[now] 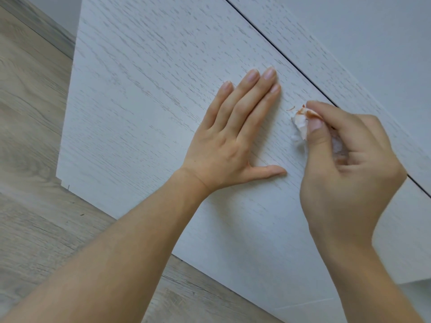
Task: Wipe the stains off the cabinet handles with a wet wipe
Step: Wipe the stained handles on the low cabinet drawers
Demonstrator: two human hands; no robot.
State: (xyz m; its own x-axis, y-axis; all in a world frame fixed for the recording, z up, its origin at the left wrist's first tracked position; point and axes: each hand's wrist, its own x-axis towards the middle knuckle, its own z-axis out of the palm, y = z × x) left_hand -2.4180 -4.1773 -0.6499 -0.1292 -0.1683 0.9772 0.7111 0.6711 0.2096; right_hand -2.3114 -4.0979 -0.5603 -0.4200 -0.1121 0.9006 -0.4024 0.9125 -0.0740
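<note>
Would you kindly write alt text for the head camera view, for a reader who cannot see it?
A right hand pinches a crumpled wet wipe, stained orange, against a white cabinet door beside a small orange stain. The left hand rests flat on the door, fingers straight. Grey wooden floor shows at left.

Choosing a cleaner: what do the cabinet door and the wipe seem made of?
Cabinet door: likely white wood-grain laminate or painted veneer, matte, with fine grain streaks. Wipe: thin, soft nonwoven or tissue, crumpled, orange-stained, pinched in the right hand.
</note>
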